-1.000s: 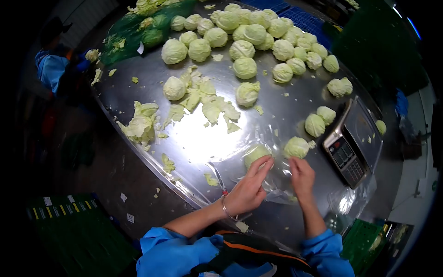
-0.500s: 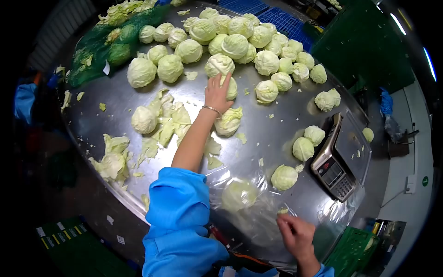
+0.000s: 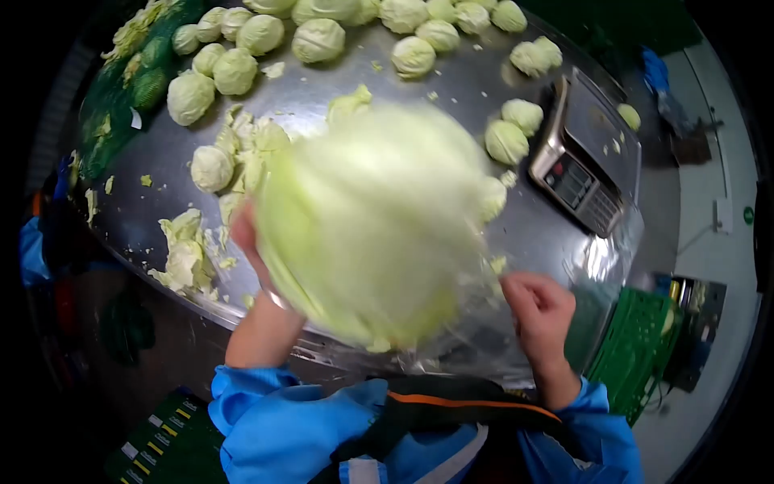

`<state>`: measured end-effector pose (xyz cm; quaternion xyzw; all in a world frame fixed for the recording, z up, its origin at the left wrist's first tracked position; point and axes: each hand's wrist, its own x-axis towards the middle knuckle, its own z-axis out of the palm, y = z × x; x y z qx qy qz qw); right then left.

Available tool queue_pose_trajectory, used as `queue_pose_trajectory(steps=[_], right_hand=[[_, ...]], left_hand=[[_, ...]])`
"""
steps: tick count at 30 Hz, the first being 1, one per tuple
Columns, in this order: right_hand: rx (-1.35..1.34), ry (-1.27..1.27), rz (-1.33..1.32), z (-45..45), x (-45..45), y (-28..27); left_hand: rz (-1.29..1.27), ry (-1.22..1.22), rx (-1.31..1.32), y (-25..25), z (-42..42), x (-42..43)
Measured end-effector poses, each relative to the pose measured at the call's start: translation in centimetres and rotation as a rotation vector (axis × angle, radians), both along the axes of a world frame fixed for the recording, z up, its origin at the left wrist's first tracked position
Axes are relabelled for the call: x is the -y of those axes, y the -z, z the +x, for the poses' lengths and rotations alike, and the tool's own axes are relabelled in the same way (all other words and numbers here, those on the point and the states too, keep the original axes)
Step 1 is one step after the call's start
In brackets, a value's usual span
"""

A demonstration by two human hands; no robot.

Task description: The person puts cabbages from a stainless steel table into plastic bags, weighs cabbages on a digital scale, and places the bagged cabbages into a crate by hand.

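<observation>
A large pale green cabbage (image 3: 375, 226), blurred by motion, is close to my face and covers the middle of the view. My left hand (image 3: 251, 246), with a bracelet at the wrist, grips its left side; most of the fingers are hidden behind it. To the right, my right hand (image 3: 542, 313) is closed in a pinch on the edge of a clear plastic bag (image 3: 477, 319). The bag lies low at the table's near side, mostly hidden behind the cabbage.
Several cabbages (image 3: 318, 40) sit along the far side of the steel table (image 3: 451, 97). A weighing scale (image 3: 576, 181) stands at right. Loose leaves (image 3: 187, 256) lie at left, near a green net (image 3: 105, 113). A green crate (image 3: 637, 347) is at lower right.
My left hand has gone from reaching among the cabbages to lifting one up near the camera. My right hand stays pinched at the bag. The view has tilted downward.
</observation>
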<state>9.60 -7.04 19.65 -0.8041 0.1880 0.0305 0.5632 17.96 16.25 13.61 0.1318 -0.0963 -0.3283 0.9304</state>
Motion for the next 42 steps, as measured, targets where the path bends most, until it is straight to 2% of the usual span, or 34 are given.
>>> queue_pose_trajectory(steps=[2,5,7,10,13,16,18,20,21,23,25,26,28,31,32,34,35,36,37,39,42], right_hand=[[0.191,-0.088,-0.027,0.2,0.3,0.7],[-0.002,0.183,0.442,-0.4,0.8,1.4],[-0.100,0.102,0.596,-1.5,3.6,1.8],[-0.019,0.108,0.522,-2.7,3.8,2.8],[0.229,0.090,0.532,-2.9,2.7,3.6],[0.270,0.100,0.557,-2.9,2.8,4.1],[0.271,0.112,0.602,-3.0,3.5,4.0],[0.277,0.111,0.656,-3.5,4.3,3.4],[0.281,0.103,0.687,-4.0,4.6,3.1],[0.266,0.108,0.727,-5.5,5.9,2.1],[0.255,0.130,0.740,-6.6,7.5,0.2],[0.333,0.124,0.670,-7.3,9.2,-0.5],[0.491,0.135,0.519,-8.7,14.1,-1.3],[0.402,0.284,0.437,-10.0,21.7,-1.5],[0.352,0.307,0.335,-10.7,23.8,-0.8],[0.306,0.331,0.140,-9.6,27.5,0.7],[0.438,0.338,0.158,-10.5,28.5,0.9],[0.475,0.378,0.044,-11.5,29.1,0.7],[0.501,0.419,-0.071,-12.8,29.7,0.5],[0.540,0.451,-0.321,-15.5,30.8,1.4],[0.652,0.450,-0.474,-18.4,31.9,7.1]], left_hand=[[0.124,0.108,-0.162,-0.8,-5.2,1.7],[0.262,0.356,-0.273,-4.3,-7.8,5.9],[0.301,0.404,-0.375,-2.9,-8.7,7.0],[0.798,0.305,-0.239,-3.3,-9.2,7.2],[1.072,0.222,-0.112,-2.4,-9.5,7.3],[1.279,0.142,-0.081,-2.4,-10.1,8.1],[1.493,0.130,0.117,-2.6,-10.0,7.9],[2.102,-0.212,1.032,-3.3,-11.2,7.5],[2.111,-0.722,1.228,-4.3,-12.4,8.5],[2.211,-0.823,1.215,-3.5,-13.2,10.5],[2.150,-0.442,0.943,-3.2,-12.2,12.0],[1.792,-0.192,0.469,-4.2,-11.7,13.2],[1.810,-0.361,0.807,-5.7,-11.9,15.8],[1.682,-0.340,1.029,-7.8,-11.3,21.4],[1.707,-0.311,1.152,-6.0,-9.6,23.4],[1.722,0.010,1.049,-5.5,-8.1,27.1],[1.644,-0.193,1.186,-5.3,-7.7,28.5],[1.552,-0.367,1.296,-4.7,-8.4,29.4],[1.530,-0.427,1.366,-5.7,-9.1,30.2],[1.555,-0.436,1.465,-4.5,-10.5,31.6],[1.645,-0.453,1.597,-0.2,-12.4,32.8]])
